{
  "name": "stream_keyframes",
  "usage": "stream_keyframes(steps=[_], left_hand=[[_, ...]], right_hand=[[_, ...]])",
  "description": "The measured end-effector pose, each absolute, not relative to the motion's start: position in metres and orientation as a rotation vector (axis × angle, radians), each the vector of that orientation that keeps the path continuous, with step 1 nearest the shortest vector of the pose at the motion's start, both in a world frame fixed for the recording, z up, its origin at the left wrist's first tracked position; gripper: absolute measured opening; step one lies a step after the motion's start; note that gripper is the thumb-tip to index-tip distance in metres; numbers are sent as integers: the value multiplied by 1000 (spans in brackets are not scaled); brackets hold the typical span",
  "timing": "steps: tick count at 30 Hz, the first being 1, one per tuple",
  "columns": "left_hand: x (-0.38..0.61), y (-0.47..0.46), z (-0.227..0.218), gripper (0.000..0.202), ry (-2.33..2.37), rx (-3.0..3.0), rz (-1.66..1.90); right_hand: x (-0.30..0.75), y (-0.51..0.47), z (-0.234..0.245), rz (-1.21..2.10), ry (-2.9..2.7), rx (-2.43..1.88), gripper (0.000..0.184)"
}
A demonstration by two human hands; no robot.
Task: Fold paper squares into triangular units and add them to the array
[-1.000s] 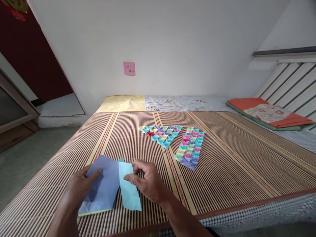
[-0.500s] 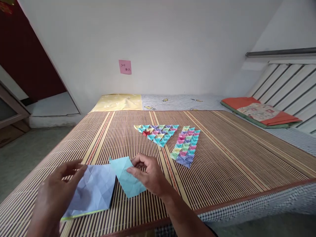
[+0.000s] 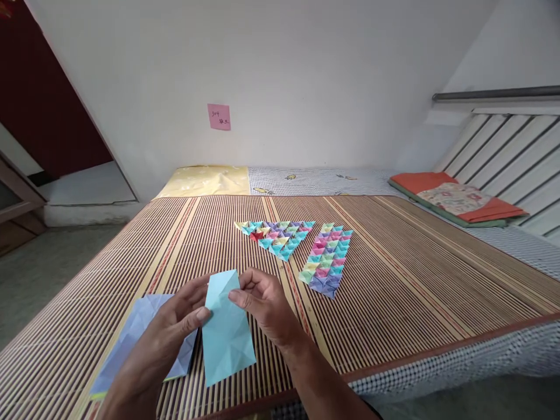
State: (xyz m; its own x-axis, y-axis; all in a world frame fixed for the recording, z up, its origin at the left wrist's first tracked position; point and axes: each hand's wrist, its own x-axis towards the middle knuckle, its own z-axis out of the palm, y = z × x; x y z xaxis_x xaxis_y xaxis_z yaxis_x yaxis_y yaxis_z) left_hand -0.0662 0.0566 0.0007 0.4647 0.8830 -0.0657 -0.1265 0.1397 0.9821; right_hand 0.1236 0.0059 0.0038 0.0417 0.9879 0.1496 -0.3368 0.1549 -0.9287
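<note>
A light-blue sheet of paper (image 3: 227,335), creased and folded into a narrow rectangle, is held upright over the mat in both hands. My right hand (image 3: 265,303) pinches its upper right edge with the thumb in front. On the other side, my left hand (image 3: 175,326) grips the left edge, thumb in front and fingers behind. Below and partly behind my left forearm lies a stack of creased lavender paper (image 3: 126,344) with a yellow-green edge showing underneath.
Beyond my hands lie a triangular group of small folded paper pieces (image 3: 280,236) and a slanted block of such pieces (image 3: 328,256). A striped bamboo mat (image 3: 394,280) covers the bed. Orange folded cloth (image 3: 464,198) rests at the far right by a white rail (image 3: 511,157).
My left hand has left the lavender stack and moved right onto the light-blue paper. That paper has turned more upright and now looks like a narrower rectangle.
</note>
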Motion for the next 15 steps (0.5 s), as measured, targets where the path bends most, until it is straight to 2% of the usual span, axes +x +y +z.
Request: stream_keyframes(steps=[8,15], left_hand=[[-51,47,-7,66,742,1047,877],[-58,57,-10,71,845,805,880]], right_hand=[[123,6,4,1300,-933,-754,35],[126,13,-5,1174,-953,-880,36]])
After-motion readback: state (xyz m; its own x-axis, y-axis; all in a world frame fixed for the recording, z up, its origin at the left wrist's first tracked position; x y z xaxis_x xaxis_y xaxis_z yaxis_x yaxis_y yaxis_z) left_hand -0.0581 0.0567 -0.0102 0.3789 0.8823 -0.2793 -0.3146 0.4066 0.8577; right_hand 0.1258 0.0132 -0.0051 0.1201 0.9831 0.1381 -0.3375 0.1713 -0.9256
